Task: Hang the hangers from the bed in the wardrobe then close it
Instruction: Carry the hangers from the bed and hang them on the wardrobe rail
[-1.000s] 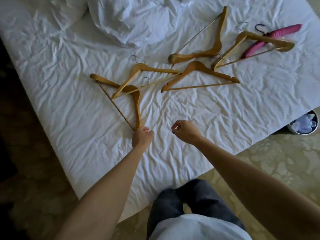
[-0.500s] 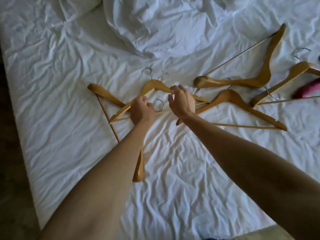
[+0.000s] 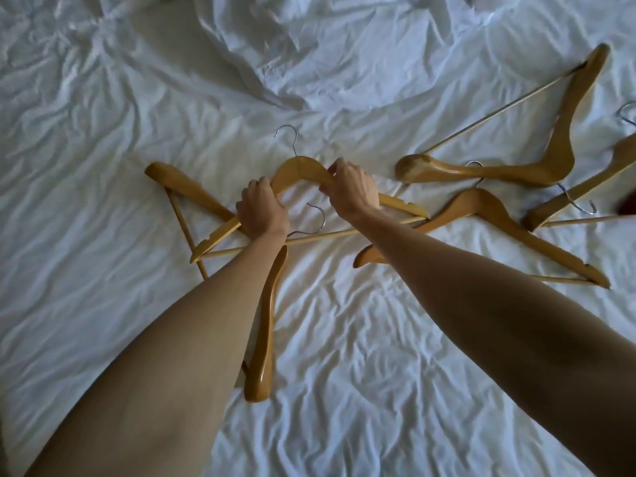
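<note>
Several wooden hangers with metal hooks lie on the white bed sheet [image 3: 103,304]. My left hand [image 3: 261,211] grips the left shoulder of the top hanger [image 3: 298,166], where it crosses a second hanger [image 3: 265,325] lying under it. My right hand [image 3: 354,189] is closed on the same top hanger's right shoulder, just beside its neck. Three more hangers lie to the right: one [image 3: 495,215] by my right forearm, one [image 3: 564,136] further back, and one [image 3: 585,187] cut off by the right edge.
A rumpled white duvet [image 3: 344,46] is heaped at the back of the bed. A dark pink object [image 3: 628,206] shows at the right edge. The wardrobe is out of view.
The camera has come closer over the bed. Both hands reached forward from the near edge onto the crossed hangers; the right hand's grip on the top hanger has tightened.
</note>
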A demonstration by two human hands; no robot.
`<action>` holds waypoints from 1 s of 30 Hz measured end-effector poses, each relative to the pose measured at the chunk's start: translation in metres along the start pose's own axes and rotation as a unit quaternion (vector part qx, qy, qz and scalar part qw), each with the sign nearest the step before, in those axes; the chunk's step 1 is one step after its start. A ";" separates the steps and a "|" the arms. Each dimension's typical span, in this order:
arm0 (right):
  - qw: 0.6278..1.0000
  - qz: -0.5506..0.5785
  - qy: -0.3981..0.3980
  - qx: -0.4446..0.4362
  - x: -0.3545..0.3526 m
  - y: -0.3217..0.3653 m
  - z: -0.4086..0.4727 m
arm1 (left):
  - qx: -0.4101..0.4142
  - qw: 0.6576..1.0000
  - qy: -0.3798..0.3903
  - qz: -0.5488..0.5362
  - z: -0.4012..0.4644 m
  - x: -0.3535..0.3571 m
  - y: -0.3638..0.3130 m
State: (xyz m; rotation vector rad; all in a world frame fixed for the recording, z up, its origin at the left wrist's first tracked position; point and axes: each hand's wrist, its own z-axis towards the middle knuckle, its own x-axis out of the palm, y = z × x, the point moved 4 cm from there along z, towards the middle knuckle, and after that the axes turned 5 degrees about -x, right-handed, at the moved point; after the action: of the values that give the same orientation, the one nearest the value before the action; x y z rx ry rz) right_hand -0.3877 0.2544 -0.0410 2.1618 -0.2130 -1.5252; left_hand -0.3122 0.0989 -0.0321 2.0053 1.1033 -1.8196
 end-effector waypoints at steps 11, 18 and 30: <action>0.974 0.204 -0.097 0.020 -0.092 0.022 -0.089 | -0.189 0.973 0.076 -0.108 -0.096 -0.053 0.043; 0.944 0.303 -0.119 0.051 -0.074 0.016 -0.121 | -0.202 0.966 0.161 -0.020 -0.108 0.002 0.057; 0.933 0.333 -0.098 0.092 -0.075 0.062 -0.166 | -0.190 0.914 0.042 -0.357 -0.128 -0.088 0.035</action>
State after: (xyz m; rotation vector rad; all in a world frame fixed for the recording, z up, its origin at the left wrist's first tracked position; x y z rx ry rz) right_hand -0.2538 0.2785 0.0945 1.7756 -1.0736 -1.3357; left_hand -0.1878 0.1197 0.0653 1.5607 2.2355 -1.5907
